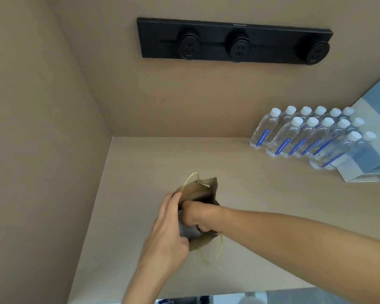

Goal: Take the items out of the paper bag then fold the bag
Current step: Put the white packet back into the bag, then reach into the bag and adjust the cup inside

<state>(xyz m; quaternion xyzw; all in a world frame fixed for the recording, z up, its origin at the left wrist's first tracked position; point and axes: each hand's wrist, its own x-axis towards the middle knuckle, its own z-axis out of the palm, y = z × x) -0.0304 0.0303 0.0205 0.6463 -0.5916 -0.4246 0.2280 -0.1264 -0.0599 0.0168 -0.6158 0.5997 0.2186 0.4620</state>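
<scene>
The left hand [169, 224] grips the paper bag [203, 191] by its rim to steady the mouth while the right hand [195, 216] reaches inside, its fingers hidden, so its grip can't be told

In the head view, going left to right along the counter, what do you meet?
Left hand → paper bag with the right hand reaching into it → water bottles → pale blue box.

bare counter [140, 163] left of bag [201, 189], water bottles [305, 137] crowding right rear
</scene>
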